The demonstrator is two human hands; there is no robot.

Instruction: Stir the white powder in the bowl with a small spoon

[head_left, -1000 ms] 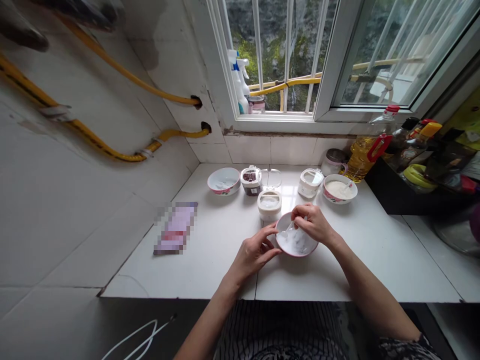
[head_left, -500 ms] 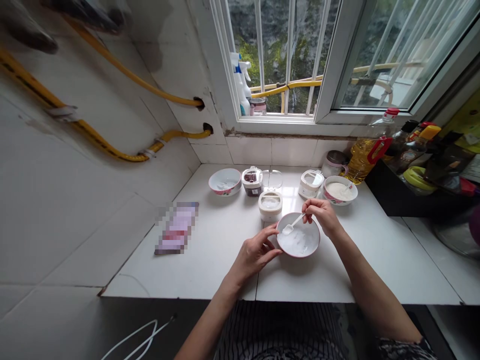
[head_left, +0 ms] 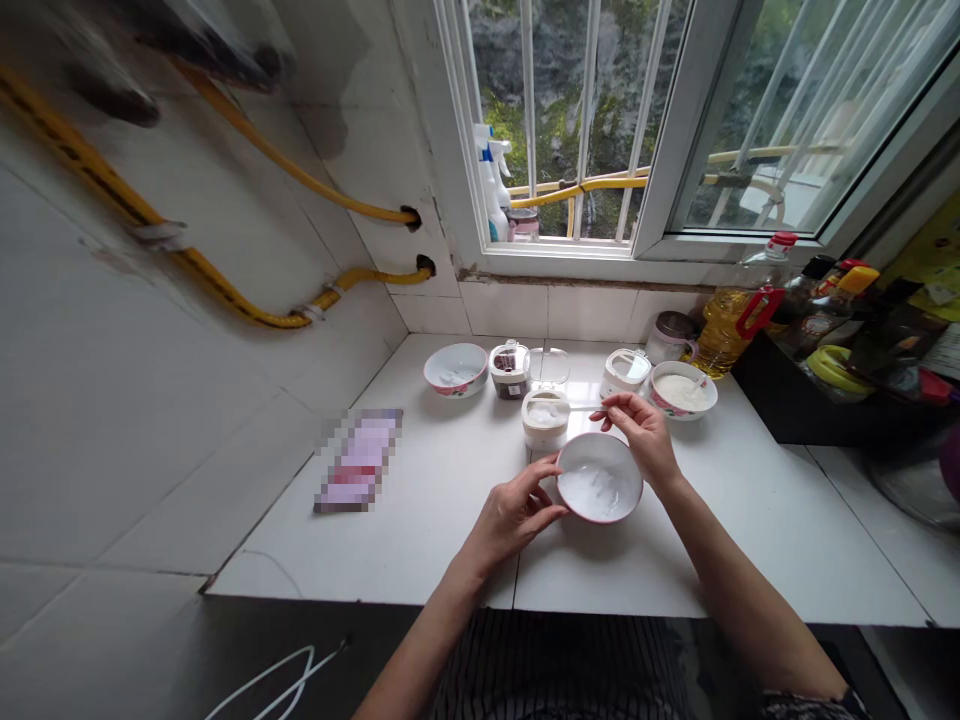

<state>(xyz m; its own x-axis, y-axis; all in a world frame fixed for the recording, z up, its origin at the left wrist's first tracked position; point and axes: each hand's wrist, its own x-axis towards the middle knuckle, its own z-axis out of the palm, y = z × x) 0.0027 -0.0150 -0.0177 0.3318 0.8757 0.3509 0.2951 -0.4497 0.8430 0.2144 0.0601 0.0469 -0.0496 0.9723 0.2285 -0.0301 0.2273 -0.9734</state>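
My left hand (head_left: 519, 508) grips the left rim of a white bowl (head_left: 600, 478) with white stuff in its bottom. The bowl looks slightly tilted. Between the fingers of my right hand (head_left: 637, 432) is the handle of a small white spoon (head_left: 585, 407). The spoon points left, and its head is in the mouth of an open white jar (head_left: 545, 425) holding something white. Behind that jar stands another jar (head_left: 510, 370) with dark contents. A third white jar (head_left: 624, 372) is beyond my right hand, next to a flowered bowl of pale powder (head_left: 683, 390).
Another flowered bowl (head_left: 456, 371) stands at the back left of the counter (head_left: 420, 530). A blurred-out purple packet (head_left: 361, 460) lies on the left. An oil bottle (head_left: 731, 315) and a black box (head_left: 799, 395) of bottles stand at the right, under the window.
My right hand has moved the spoon from the bowl up and left to the open jar. My left hand still holds the bowl. The view has shifted slightly.
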